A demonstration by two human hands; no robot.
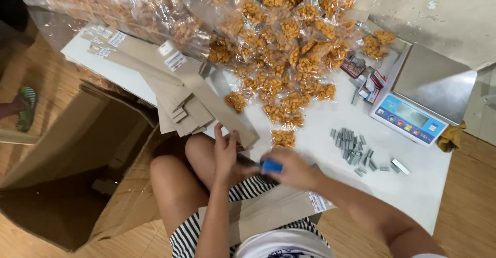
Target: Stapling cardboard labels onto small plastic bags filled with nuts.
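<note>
Striped shorts (pixel 248 191), seemingly white shirt (pixel 279 245)

White table (pixel 413 185), snack packets (pixel 281 82), staple strips (pixel 354 152), scale (pixel 423 95), cardboard strips (pixel 186 103)

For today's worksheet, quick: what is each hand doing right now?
Left hand: open, fingers raised, holding nothing visible.
Right hand: closed on blue stapler.

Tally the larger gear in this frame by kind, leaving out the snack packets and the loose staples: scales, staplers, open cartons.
Scale: 1
Blue stapler, in the right hand: 1
Open carton: 1
Total: 3
</note>
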